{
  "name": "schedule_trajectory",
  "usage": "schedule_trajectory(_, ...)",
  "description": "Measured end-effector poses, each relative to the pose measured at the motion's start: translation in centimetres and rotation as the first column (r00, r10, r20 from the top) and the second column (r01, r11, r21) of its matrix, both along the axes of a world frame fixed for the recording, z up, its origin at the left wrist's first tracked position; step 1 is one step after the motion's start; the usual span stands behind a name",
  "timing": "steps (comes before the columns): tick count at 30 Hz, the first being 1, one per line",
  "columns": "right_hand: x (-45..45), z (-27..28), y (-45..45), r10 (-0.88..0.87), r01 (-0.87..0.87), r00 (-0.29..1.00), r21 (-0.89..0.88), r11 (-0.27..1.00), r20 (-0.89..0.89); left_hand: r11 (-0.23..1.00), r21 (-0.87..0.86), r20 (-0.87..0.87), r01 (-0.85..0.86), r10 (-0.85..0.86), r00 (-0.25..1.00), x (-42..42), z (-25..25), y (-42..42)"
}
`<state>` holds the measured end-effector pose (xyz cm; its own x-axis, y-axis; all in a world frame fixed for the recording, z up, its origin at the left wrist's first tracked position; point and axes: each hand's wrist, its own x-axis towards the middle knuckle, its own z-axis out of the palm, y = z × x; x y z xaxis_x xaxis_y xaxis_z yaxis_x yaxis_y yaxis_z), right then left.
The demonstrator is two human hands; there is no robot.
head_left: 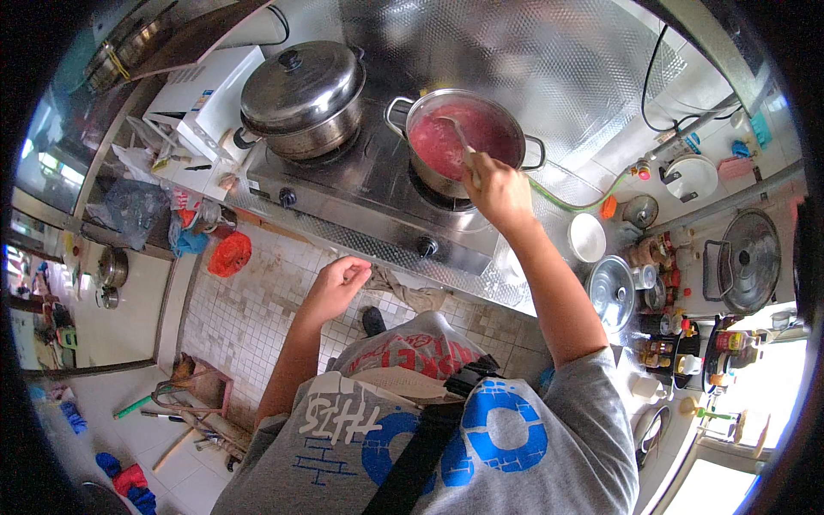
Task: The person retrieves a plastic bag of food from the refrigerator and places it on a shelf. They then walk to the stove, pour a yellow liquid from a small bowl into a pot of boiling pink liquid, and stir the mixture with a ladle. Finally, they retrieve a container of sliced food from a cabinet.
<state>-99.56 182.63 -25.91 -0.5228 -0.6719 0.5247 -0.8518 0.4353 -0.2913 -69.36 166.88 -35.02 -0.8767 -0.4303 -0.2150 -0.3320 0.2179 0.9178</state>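
Note:
My right hand point(499, 190) is closed around the handle of a spoon point(460, 132). The bowl end of the spoon dips into a pinkish-red liquid point(434, 141), whose surface looks foamy in places. That liquid fills much of a two-handled steel pot point(444, 177) on the right burner of a gas stove point(367, 174). In front of the stove's edge, my left hand point(338, 286) hangs in the air. Its fingers curl loosely, the thumb stands a little apart, and no object shows in it.
A large lidded steel pot point(302, 96) occupies the left burner, beside a white appliance point(209, 96). Right of the stove are a green hose point(573, 207), a white bowl point(586, 237) and a steel lid point(610, 294). Stove knobs point(426, 246) face me; a cloth point(402, 290) hangs below.

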Motion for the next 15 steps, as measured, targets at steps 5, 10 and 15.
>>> schedule_trajectory(5, -1.3, -0.3, 1.6, 0.094, 0.006, 0.95, 0.32, 0.948, -0.297, 1.0, 0.009, -0.031, 0.016, -0.016, 0.999, -0.3, -0.2, 0.1)
schedule_trajectory(10, 0.8, 4.5, 4.4, 0.056, 0.065, 0.973, 0.503, 0.862, -0.222, 1.0, -0.007, 0.014, 0.001, -0.001, 1.0, 0.3, 0.4, -0.1)
schedule_trajectory(15, 1.9, 10.3, 6.0, 0.092, -0.106, 0.994, 0.424, 0.899, 0.054, 0.997, 0.031, -0.078, -0.076, 0.078, 0.994, 1.1, -0.3, -0.1)
